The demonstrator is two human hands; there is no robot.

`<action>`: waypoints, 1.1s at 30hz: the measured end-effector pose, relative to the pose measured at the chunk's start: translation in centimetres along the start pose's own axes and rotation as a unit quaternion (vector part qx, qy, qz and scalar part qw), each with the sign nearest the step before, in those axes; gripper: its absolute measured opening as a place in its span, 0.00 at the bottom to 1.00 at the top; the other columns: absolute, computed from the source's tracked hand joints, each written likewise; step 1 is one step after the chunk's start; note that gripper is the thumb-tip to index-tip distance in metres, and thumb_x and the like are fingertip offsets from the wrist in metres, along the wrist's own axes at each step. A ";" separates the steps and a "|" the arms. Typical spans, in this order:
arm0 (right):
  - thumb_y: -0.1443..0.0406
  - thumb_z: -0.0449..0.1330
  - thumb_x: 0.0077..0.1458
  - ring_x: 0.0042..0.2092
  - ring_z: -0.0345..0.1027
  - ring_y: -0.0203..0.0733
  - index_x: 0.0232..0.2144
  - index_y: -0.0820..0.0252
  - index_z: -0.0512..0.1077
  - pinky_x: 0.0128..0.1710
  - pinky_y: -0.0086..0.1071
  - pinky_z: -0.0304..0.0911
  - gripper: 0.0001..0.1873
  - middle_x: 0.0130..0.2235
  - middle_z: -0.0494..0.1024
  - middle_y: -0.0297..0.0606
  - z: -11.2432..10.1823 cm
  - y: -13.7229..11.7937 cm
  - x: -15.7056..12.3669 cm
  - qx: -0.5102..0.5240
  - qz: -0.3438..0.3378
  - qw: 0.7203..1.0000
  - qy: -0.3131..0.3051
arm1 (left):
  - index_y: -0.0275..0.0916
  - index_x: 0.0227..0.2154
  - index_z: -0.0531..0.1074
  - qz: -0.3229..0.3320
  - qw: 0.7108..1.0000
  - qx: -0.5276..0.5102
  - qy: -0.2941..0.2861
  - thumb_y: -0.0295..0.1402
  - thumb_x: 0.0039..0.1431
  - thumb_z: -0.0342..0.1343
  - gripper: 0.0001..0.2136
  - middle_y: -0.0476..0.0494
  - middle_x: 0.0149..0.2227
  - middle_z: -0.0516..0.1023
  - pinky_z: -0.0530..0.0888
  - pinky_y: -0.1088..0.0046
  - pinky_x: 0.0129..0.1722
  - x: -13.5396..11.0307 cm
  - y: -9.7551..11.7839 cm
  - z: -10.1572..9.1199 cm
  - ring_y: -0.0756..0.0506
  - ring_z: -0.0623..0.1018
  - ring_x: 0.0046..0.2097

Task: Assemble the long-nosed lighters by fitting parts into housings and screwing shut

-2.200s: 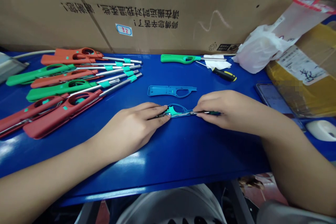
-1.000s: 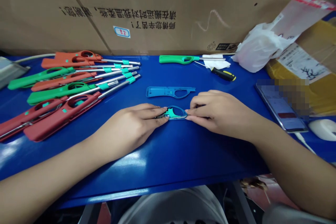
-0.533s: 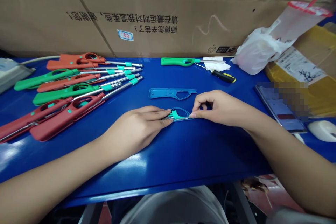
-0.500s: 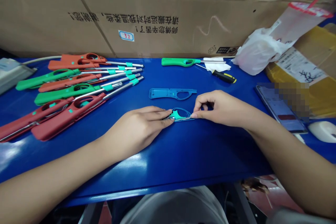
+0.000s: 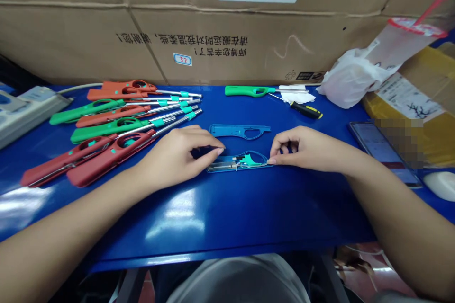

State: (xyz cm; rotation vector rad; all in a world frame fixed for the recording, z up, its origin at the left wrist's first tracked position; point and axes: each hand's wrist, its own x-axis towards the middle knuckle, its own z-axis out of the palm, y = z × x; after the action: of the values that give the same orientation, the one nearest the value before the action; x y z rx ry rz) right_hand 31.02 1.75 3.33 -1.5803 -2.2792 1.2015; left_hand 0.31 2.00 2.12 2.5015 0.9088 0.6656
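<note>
An open blue lighter half (image 5: 237,163), with a green trigger and clear tank inside, lies flat on the blue table (image 5: 220,213). My left hand (image 5: 177,156) hovers over its left end with fingers curled and thumb and forefinger pinched together. What they pinch is hidden. My right hand (image 5: 305,149) is curled too, and its pinched fingertips touch the right end of the lighter half. The matching blue cover shell (image 5: 240,130) lies just behind, between my hands.
A pile of red and green long-nosed lighters (image 5: 117,123) lies at the left. At the back are a single green lighter (image 5: 249,90), a screwdriver (image 5: 306,111), a white tissue (image 5: 297,97) and cardboard boxes (image 5: 213,33). A plastic bag (image 5: 355,75) and a phone (image 5: 384,149) are at the right.
My left hand has lifted off the lighter half and curled into a pinch, uncovering its left part. My right hand stays pinched at the right end. The camera tilted up slightly.
</note>
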 end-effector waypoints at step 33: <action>0.65 0.63 0.60 0.37 0.71 0.42 0.44 0.62 0.78 0.41 0.38 0.68 0.10 0.43 0.79 0.44 0.4 1.6 2.5 -0.146 -0.111 0.958 0.221 | 0.38 0.56 0.76 -0.059 0.992 -0.005 0.115 0.40 0.68 0.56 0.18 0.38 0.53 0.79 0.78 0.62 0.53 -1.1 -3.4 1.6 0.41 0.79 0.50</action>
State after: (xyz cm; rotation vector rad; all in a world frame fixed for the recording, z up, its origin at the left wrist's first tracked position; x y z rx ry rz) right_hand 30.88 3.82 1.20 -1.4406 -2.3141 0.4168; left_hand -1.23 3.36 -1.25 2.3741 1.1226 0.9309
